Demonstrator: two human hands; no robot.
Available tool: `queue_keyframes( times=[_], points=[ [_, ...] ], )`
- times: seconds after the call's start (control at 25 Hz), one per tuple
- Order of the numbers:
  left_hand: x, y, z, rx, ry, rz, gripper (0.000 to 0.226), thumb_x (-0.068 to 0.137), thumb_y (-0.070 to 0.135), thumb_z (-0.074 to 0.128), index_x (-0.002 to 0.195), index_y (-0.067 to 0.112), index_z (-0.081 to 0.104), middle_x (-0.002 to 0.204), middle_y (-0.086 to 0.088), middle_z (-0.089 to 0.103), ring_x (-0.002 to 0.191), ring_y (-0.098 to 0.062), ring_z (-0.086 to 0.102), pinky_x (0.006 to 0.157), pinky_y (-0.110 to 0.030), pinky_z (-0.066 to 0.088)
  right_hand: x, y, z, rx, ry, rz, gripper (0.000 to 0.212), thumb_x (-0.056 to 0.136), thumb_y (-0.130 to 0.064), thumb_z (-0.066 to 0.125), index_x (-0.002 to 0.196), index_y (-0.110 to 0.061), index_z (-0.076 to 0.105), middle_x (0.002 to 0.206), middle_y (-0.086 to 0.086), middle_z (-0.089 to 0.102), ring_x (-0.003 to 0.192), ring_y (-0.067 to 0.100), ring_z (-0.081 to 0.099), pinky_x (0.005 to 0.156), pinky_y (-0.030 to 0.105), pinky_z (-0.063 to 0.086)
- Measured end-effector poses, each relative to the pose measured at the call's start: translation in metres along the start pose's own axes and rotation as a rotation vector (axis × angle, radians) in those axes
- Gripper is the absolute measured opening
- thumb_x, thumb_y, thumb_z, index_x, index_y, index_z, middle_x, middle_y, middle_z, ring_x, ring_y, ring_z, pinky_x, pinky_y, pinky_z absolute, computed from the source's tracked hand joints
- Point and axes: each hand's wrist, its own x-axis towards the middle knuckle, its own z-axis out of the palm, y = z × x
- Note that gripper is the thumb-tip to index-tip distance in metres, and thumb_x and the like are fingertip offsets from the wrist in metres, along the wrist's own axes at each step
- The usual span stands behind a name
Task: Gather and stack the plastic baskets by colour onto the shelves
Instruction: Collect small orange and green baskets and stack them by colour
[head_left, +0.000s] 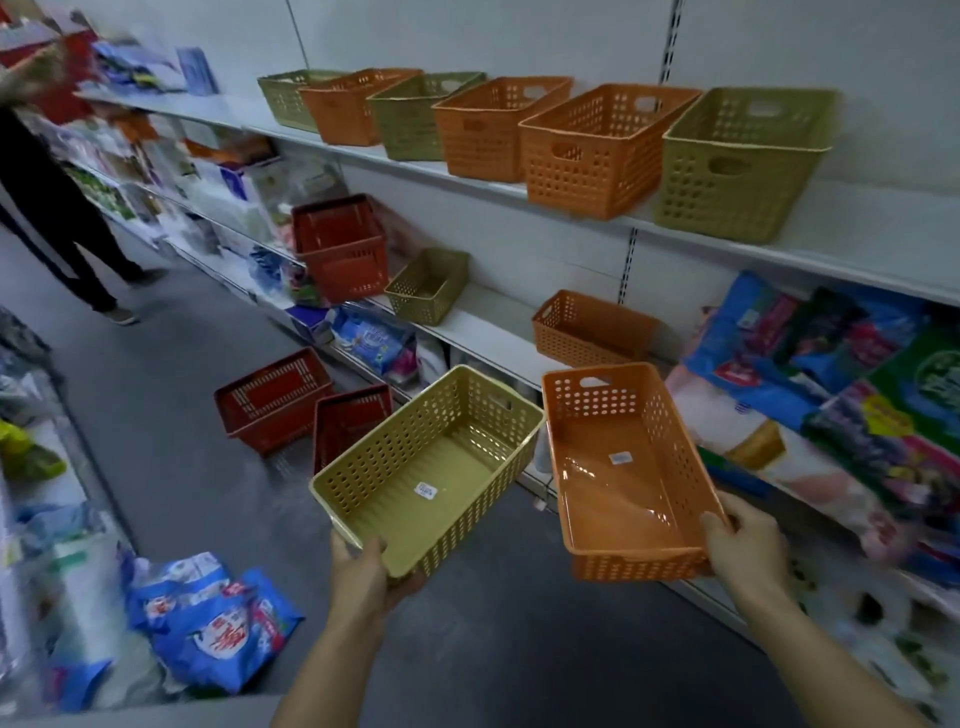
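My left hand (363, 577) grips the near corner of a shallow olive-green basket (431, 467), held level over the aisle. My right hand (743, 545) holds the near end of a shallow orange basket (628, 467) beside it. Both are empty, each with a small sticker inside. On the top shelf (857, 228) stand several tall baskets in a row, olive-green (737, 166) and orange (597, 150) alternating. On the middle shelf (493, 322) sit a small olive-green basket (428, 286) and a small orange basket (587, 330), apart from each other.
Red shopping baskets stand on the floor (272, 397) and one on the middle shelf (340, 247). Packaged goods fill the shelf at right (831, 395). Blue bags (213, 623) lie on the floor at lower left. A person's legs (57, 223) are at the far left.
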Motion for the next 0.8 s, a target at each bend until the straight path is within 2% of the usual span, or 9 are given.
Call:
queue_keyframes(
  times=[0.12,0.24,0.44,0.6,0.72,0.8],
  points=[
    [0.049,0.027,0.004,0.033,-0.036,0.014,0.045,0.096,0.0,0.04,0.126,0.033,0.042,0.12,-0.007,0.058,0.104,-0.04,0.061,0.058,-0.047,0.06,0.026,-0.023,0.034,-0.026,0.031,0.011,0.024,0.093,-0.003,0.05,0.102,-0.014,0.068,0.081,0.005,0.065,0.071,0.019,0.059,0.065,0.032,0.045],
    [0.093,0.042,0.013,0.037,-0.046,-0.002,0.049,0.096,0.003,0.043,0.133,0.034,0.041,0.13,-0.01,0.056,0.11,-0.043,0.061,0.062,-0.053,0.06,0.06,-0.046,0.063,-0.069,0.029,0.014,0.023,0.094,-0.006,0.048,0.103,-0.015,0.067,0.086,0.006,0.066,0.072,0.019,0.06,0.062,0.029,0.045],
    [0.139,0.056,0.042,-0.017,-0.024,-0.008,0.053,0.098,0.002,0.042,0.139,0.035,0.038,0.129,-0.008,0.055,0.11,-0.039,0.06,0.055,-0.046,0.06,0.135,-0.074,0.087,-0.204,0.046,-0.003,0.018,0.094,-0.009,0.046,0.095,-0.015,0.063,0.085,0.011,0.064,0.066,0.023,0.054,0.059,0.029,0.04],
    [0.167,0.059,0.08,-0.057,0.017,-0.038,0.057,0.098,0.002,0.042,0.144,0.033,0.033,0.132,-0.008,0.052,0.106,-0.038,0.059,0.051,-0.042,0.058,0.217,-0.083,0.089,-0.241,0.076,-0.001,0.022,0.094,-0.014,0.043,0.1,-0.019,0.064,0.089,0.013,0.067,0.077,0.033,0.06,0.071,0.04,0.051],
    [0.187,0.057,0.121,-0.075,0.071,-0.05,0.063,0.097,-0.001,0.041,0.144,0.039,0.032,0.131,-0.007,0.052,0.11,-0.041,0.059,0.055,-0.043,0.059,0.284,-0.09,0.086,-0.343,0.119,-0.016,0.026,0.095,-0.012,0.044,0.107,-0.018,0.066,0.097,0.019,0.068,0.081,0.037,0.06,0.069,0.038,0.047],
    [0.201,0.053,0.149,-0.074,0.113,-0.078,0.066,0.097,-0.001,0.041,0.146,0.043,0.03,0.134,-0.007,0.051,0.112,-0.042,0.058,0.061,-0.046,0.059,0.33,-0.094,0.089,-0.38,0.104,-0.018,0.029,0.091,-0.008,0.045,0.112,-0.013,0.065,0.105,0.022,0.067,0.088,0.041,0.06,0.074,0.038,0.045]
  ],
)
